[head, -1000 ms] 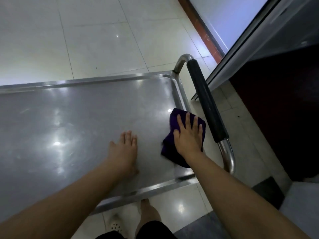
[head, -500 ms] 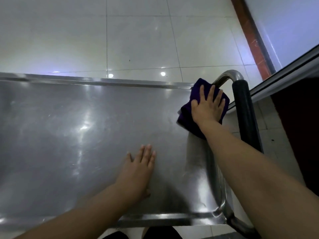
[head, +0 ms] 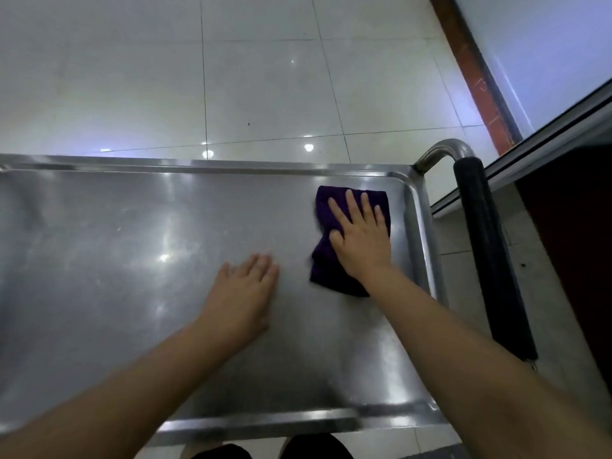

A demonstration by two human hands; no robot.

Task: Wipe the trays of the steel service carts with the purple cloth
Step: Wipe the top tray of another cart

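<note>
**Top tray mid-wipe, far right corner under the cloth**

Head view: the right hand (head: 362,238) lies flat with straight, spread fingers on the purple cloth (head: 334,260), pressing it onto the steel tray (head: 132,243) near the far right corner, just inside the raised rim and close to the cart's black-sleeved handle (head: 486,246). The left hand (head: 246,293) rests open, palm down, on the bare steel beside the cloth, apparently bracing the cart. The wiping looks to be under way on this tray: the wide stretch to the left shows dull smears and glare, so I cannot tell whether it is already cleaned. No lower tray or other cart is visible, so those likely remain to do.
</note>
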